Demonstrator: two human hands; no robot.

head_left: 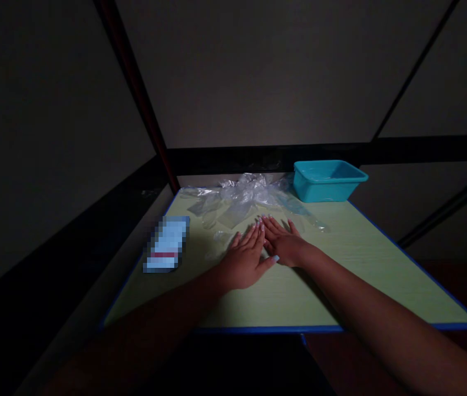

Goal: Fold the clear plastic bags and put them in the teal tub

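Both hands rest near the middle of a pale green table [382,275], fingers pointing away from me. My left hand [245,261] lies palm down with its fingers stretched out and its thumb reaching to the right. Beside it, my right hand [283,246] is also palm down, fingers extended, its fingertips meeting those of the left. Neither hand holds anything. Just beyond the fingertips spreads a crumpled heap of clear plastic bags [250,192]. Whether the fingers touch the plastic is hard to tell.
A turquoise plastic basin [324,191] stands at the table's back right corner. Along the left edge lies a flat, light blue pixelated object [167,242]. Blue trim [266,330] borders the table. Walls rise behind it and on the left.
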